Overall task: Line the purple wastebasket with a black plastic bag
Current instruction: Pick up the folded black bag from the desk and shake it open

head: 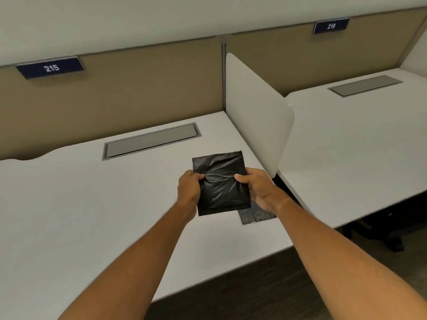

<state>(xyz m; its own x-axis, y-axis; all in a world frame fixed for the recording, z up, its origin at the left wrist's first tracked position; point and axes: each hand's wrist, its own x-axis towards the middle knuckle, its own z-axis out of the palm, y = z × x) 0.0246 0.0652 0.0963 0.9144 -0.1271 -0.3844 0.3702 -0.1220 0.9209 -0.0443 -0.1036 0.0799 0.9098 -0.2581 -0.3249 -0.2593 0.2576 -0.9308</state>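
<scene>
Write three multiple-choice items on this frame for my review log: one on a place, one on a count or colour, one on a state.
1. Where is the folded black bag?
A. Held above the desk
B. Inside a wastebasket
C. On the floor

2. How many number plates show on the partition?
A. One
B. Two
C. Four

3. What state is the held bag in?
A. Fully opened
B. Torn in half
C. Still folded flat

Answers: 1 A, the left hand and right hand grip its sides over the desk. 2 B, plate 215 and a second plate. 3 C, it is a flat rectangle.
</scene>
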